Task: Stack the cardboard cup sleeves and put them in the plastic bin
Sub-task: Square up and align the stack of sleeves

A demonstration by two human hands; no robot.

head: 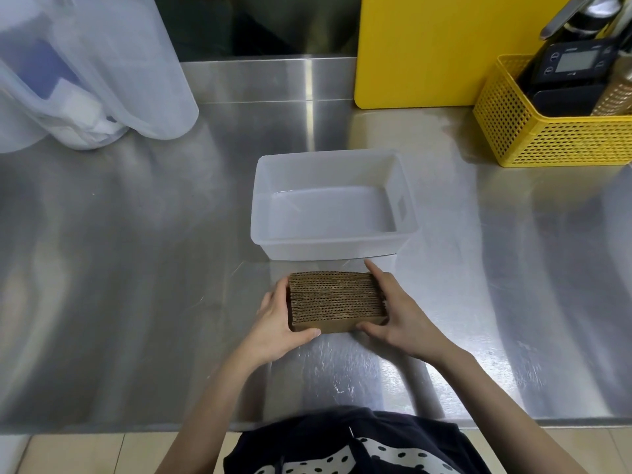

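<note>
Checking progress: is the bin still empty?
Empty: the bin shows a bare floor; the sleeve stack sits outside it, between both hands.

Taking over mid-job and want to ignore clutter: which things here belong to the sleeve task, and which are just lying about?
Job:
- brown corrugated cardboard sleeve stack, held between left hand and right hand
- empty translucent white plastic bin

Lying about:
- yellow perforated plastic basket with a black digital device
- yellow board
- clear plastic containers

Plastic bin [337, 239] seemingly empty, unobstructed
</note>
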